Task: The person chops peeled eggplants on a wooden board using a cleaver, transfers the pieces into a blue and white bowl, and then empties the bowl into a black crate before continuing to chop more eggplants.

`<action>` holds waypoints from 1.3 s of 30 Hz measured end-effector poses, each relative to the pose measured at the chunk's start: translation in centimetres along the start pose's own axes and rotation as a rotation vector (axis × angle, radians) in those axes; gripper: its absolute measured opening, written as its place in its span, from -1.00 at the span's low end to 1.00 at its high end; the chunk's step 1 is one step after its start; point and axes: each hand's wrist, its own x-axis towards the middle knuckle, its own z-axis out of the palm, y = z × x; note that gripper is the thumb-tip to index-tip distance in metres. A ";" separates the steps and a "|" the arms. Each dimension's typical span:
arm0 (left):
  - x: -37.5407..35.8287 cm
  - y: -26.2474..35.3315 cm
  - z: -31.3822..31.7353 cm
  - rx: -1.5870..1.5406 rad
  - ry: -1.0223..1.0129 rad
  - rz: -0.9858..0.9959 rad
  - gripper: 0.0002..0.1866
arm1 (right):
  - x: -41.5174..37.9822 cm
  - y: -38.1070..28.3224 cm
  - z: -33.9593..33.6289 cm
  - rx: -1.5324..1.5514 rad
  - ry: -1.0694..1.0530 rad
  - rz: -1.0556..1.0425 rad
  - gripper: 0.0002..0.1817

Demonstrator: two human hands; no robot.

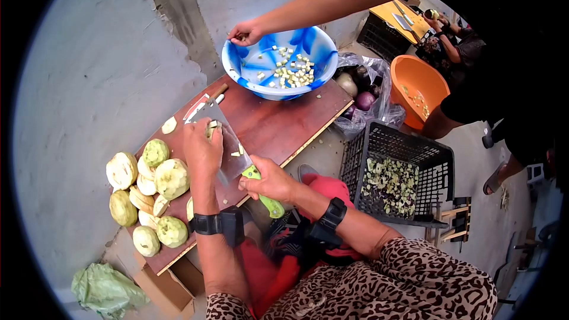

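My right hand [269,181] is wrapped round the green handle [270,206] of a cleaver. The wide steel blade [235,163] lies over the red-brown board, with a few pale cut pieces on it. At the blade's upper part, my left hand [204,145] is curled round pale eggplant pieces [213,125], partly hidden by the fingers. Left of that hand sits a pile of peeled eggplants [172,179], some whole and some cut. Beyond the blade stands a blue and white basin [327,62] with many pale cubes [294,74].
Another person's hand [245,34] is over the basin's rim. A second knife [219,91] lies on the board [284,124]. To the right are a bag of eggplants [364,101], a black crate [394,213] of peelings and an orange basin [418,83]. Another person works farther back.
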 end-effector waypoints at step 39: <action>1.7 -3.8 -0.6 -0.741 0.187 -0.527 -0.82 | -1.0 -1.3 -0.5 0.028 -0.053 -0.011 -0.74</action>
